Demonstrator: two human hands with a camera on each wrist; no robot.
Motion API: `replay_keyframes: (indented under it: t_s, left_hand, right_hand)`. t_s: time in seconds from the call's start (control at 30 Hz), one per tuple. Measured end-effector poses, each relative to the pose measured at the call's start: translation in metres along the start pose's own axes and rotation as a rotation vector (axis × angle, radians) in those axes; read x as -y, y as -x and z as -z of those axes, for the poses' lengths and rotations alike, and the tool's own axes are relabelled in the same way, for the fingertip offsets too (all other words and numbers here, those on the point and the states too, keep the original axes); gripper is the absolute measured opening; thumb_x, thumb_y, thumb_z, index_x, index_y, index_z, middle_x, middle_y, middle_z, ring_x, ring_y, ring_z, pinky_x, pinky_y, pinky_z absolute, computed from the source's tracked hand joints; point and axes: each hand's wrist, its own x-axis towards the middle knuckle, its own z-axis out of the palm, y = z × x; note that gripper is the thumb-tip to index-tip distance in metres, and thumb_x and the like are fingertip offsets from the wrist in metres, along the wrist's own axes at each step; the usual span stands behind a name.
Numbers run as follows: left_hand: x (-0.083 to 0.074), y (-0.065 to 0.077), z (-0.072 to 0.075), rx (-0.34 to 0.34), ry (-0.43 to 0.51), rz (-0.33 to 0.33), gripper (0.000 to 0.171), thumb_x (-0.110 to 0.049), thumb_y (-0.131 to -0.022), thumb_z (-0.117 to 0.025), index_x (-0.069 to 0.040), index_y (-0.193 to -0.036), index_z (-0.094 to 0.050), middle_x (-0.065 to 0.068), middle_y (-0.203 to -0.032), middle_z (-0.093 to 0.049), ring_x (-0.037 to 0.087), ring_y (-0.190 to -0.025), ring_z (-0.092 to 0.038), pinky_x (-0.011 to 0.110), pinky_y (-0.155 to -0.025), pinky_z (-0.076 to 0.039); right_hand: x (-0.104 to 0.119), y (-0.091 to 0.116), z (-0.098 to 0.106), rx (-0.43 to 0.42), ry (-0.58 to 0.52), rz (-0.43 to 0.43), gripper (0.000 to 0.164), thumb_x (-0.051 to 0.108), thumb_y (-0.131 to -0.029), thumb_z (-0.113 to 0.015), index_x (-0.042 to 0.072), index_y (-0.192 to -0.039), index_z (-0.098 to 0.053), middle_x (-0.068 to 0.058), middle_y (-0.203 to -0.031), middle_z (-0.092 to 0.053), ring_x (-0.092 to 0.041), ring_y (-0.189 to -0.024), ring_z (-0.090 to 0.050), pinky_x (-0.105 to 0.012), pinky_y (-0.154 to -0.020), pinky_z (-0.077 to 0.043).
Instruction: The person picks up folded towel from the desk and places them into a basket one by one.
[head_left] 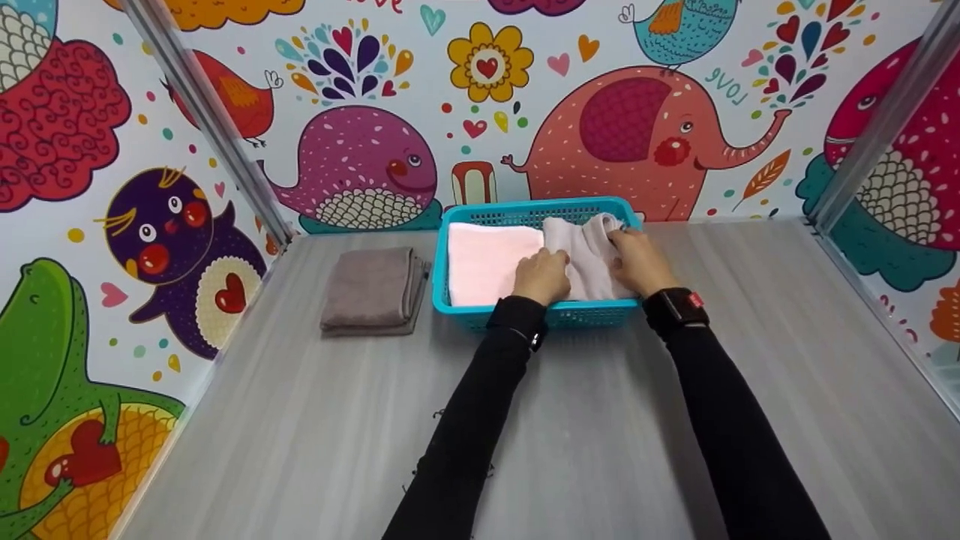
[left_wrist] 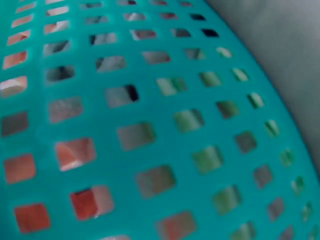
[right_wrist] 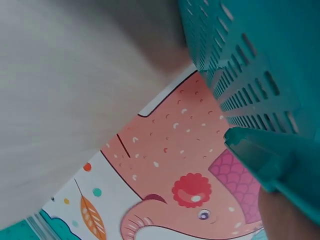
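A turquoise plastic basket with a slotted wall stands against the back of the table. Inside, a folded pale pink towel fills the left half, and a pinkish-grey towel lies rumpled in the right half. My left hand holds the near left edge of the pinkish-grey towel with curled fingers. At that towel's right side, my right hand pinches its raised fold over the basket's right rim. The left wrist view shows only the basket wall up close; the right wrist view catches part of the right hand.
A folded brown towel lies on the grey table just left of the basket. Behind it rises a wall printed with cartoon animals, and metal posts stand at the corners.
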Motion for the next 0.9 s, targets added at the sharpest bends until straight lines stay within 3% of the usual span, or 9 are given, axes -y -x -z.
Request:
replay_keyframes:
  t_s: [0.17, 0.27, 0.37, 0.43, 0.6, 0.77, 0.9]
  left_hand:
    - [-0.0030, 0.0000, -0.0003, -0.024, -0.216, -0.013, 0.042, -0.026, -0.100, -0.063, -0.030, -0.142, -0.064, 0.002, -0.167, -0.037, 0.021, -0.134, -0.049, 0.038, -0.101, -0.045]
    - [-0.0016, -0.0002, -0.0007, 0.039, -0.294, -0.028, 0.048, -0.033, -0.104, -0.057, -0.034, -0.152, -0.053, -0.004, -0.170, -0.030, 0.022, -0.143, -0.041, 0.039, -0.109, -0.040]
    - [0.0011, -0.0007, -0.0009, 0.129, -0.276, -0.018, 0.057, -0.043, -0.103, -0.053, -0.035, -0.158, -0.043, -0.004, -0.170, -0.031, 0.022, -0.152, -0.032, 0.043, -0.120, -0.030]
    - [0.0022, -0.0006, -0.0001, 0.168, -0.231, -0.002, 0.062, -0.049, -0.101, -0.052, -0.035, -0.160, -0.040, -0.003, -0.171, -0.029, 0.022, -0.156, -0.028, 0.044, -0.125, -0.024]
    - [0.0020, -0.0010, 0.0014, 0.183, -0.160, 0.010, 0.069, -0.054, -0.097, -0.059, -0.033, -0.160, -0.040, -0.003, -0.172, -0.027, 0.022, -0.158, -0.024, 0.045, -0.128, -0.017]
    - [0.0011, 0.0004, 0.0006, 0.197, -0.174, 0.018, 0.070, -0.056, -0.096, -0.059, -0.034, -0.160, -0.040, -0.003, -0.172, -0.027, 0.021, -0.159, -0.023, 0.045, -0.129, -0.017]
    - [0.0021, 0.0025, -0.0006, 0.210, -0.177, 0.017, 0.072, -0.059, -0.095, -0.060, -0.034, -0.159, -0.041, -0.002, -0.171, -0.028, 0.022, -0.158, -0.023, 0.046, -0.129, -0.016]
  right_hand:
    - [-0.0007, -0.0023, -0.0057, -0.040, 0.196, 0.050, 0.034, 0.000, -0.095, -0.063, -0.006, -0.128, -0.066, -0.032, -0.123, -0.067, -0.047, -0.121, -0.058, -0.058, -0.108, -0.046]
    - [-0.0027, -0.0013, -0.0072, -0.092, 0.300, 0.065, 0.029, 0.004, -0.091, -0.065, -0.005, -0.118, -0.072, -0.028, -0.120, -0.071, -0.043, -0.128, -0.054, -0.058, -0.115, -0.037]
    - [-0.0026, 0.0012, -0.0070, -0.110, 0.343, 0.048, 0.031, 0.007, -0.089, -0.067, -0.004, -0.117, -0.073, -0.025, -0.125, -0.070, -0.041, -0.135, -0.049, -0.058, -0.120, -0.030]
    - [-0.0013, 0.0022, -0.0068, -0.099, 0.340, 0.042, 0.040, 0.008, -0.091, -0.068, -0.001, -0.129, -0.068, -0.024, -0.133, -0.066, -0.041, -0.138, -0.047, -0.059, -0.121, -0.029]
    - [0.0015, 0.0012, -0.0060, -0.067, 0.339, 0.103, 0.059, 0.008, -0.097, -0.070, 0.012, -0.152, -0.051, -0.019, -0.150, -0.053, -0.041, -0.143, -0.043, -0.060, -0.120, -0.032]
    - [0.0031, 0.0026, -0.0063, 0.022, 0.416, 0.074, 0.042, 0.018, -0.101, -0.061, 0.005, -0.142, -0.062, -0.017, -0.156, -0.050, -0.039, -0.151, -0.035, -0.064, -0.123, -0.025]
    - [0.0053, 0.0042, -0.0087, 0.086, 0.470, 0.009, 0.043, 0.024, -0.102, -0.054, 0.002, -0.137, -0.065, -0.016, -0.157, -0.050, -0.037, -0.156, -0.028, -0.066, -0.125, -0.010]
